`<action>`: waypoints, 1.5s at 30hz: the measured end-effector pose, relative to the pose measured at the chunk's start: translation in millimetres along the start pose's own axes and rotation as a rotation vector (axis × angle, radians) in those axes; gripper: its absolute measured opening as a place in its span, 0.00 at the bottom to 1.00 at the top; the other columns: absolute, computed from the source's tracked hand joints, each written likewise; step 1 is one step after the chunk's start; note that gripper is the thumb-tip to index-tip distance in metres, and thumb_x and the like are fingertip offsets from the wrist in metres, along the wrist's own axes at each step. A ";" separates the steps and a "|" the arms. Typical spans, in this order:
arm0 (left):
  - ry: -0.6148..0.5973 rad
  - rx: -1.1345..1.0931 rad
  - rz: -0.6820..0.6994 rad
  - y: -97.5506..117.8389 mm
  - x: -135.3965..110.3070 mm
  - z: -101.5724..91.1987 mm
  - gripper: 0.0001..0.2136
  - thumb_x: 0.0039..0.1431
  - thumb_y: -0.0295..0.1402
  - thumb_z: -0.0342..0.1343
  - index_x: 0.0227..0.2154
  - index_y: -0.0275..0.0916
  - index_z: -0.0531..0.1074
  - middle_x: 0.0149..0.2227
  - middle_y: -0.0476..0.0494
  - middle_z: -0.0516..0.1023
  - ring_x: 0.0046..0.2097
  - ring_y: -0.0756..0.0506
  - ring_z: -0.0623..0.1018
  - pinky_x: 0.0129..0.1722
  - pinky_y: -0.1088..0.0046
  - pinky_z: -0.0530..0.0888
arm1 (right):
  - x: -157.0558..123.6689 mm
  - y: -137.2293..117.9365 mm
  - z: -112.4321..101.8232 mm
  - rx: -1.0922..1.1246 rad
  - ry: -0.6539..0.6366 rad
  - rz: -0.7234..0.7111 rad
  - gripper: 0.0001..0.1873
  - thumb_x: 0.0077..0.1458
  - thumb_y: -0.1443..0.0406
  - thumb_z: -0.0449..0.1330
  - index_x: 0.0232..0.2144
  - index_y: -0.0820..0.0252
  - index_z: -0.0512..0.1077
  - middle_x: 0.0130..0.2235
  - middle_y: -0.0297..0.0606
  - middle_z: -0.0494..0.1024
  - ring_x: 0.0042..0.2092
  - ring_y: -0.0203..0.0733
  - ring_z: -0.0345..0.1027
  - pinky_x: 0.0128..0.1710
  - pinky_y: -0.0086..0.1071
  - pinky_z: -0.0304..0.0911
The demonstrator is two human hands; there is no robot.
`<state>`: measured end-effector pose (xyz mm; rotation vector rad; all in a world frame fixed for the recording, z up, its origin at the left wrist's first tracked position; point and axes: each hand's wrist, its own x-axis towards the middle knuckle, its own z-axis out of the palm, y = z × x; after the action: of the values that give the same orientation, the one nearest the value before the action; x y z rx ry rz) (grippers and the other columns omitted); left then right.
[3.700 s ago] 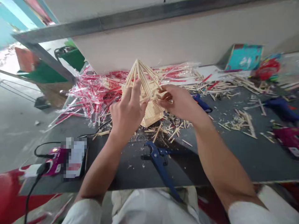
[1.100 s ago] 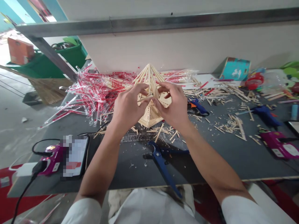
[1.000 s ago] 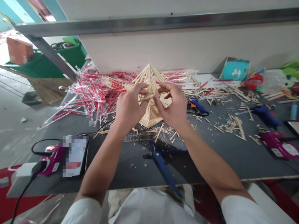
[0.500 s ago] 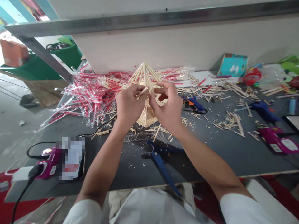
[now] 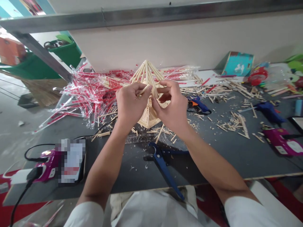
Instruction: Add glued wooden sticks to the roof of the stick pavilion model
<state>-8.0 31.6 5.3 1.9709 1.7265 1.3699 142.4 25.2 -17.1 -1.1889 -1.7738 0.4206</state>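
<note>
A pyramid-shaped model of thin wooden sticks [image 5: 147,72] stands on the dark grey table [image 5: 224,154] in front of me. My left hand [image 5: 129,104] is closed in a pinch on a short wooden stick [image 5: 144,90] held against the model's left side. My right hand [image 5: 172,106] is curled against the model's right side, its fingertips pinching near the same spot. What the right fingertips grip is hidden. Both hands hide the model's middle.
A pile of red-and-clear wrappers [image 5: 87,94] lies at the left. Blue cutters [image 5: 163,164] lie near the front edge. Glue guns: blue [image 5: 198,104], blue [image 5: 268,110], magenta [image 5: 281,143], magenta [image 5: 46,164]. Stick scraps [image 5: 234,124] litter the table. A teal box [image 5: 238,63] leans on the wall.
Both hands rose slightly along the model. The left hand now pinches a short stick that lay across between the hands a second ago.
</note>
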 end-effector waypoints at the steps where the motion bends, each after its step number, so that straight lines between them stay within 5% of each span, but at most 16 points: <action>1: -0.001 0.000 -0.001 -0.1 0.1 0.0 0.10 0.64 0.37 0.59 0.30 0.38 0.78 0.23 0.50 0.76 0.27 0.51 0.69 0.31 0.71 0.67 | -0.2 -0.4 0.2 0.025 0.003 -0.009 0.21 0.63 0.60 0.59 0.56 0.52 0.60 0.50 0.40 0.80 0.42 0.42 0.76 0.47 0.40 0.72; 12: 0.033 -0.037 0.020 -0.2 -0.9 1.2 0.08 0.63 0.33 0.61 0.29 0.38 0.79 0.23 0.50 0.76 0.27 0.52 0.71 0.31 0.72 0.66 | -1.5 16.6 18.2 0.169 0.179 -0.128 0.20 0.59 0.63 0.64 0.52 0.51 0.65 0.42 0.35 0.80 0.39 0.41 0.77 0.43 0.41 0.73; 45: 0.018 -0.027 0.015 -4.6 -0.6 3.7 0.09 0.65 0.36 0.61 0.31 0.39 0.79 0.25 0.48 0.77 0.31 0.50 0.76 0.33 0.72 0.70 | -0.8 15.8 21.0 0.142 0.227 -0.190 0.17 0.56 0.66 0.65 0.47 0.52 0.67 0.39 0.32 0.77 0.37 0.38 0.75 0.38 0.38 0.73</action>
<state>-8.4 34.0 0.0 1.9674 1.6951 1.4128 133.5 36.3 -39.3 -0.9212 -1.6143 0.2828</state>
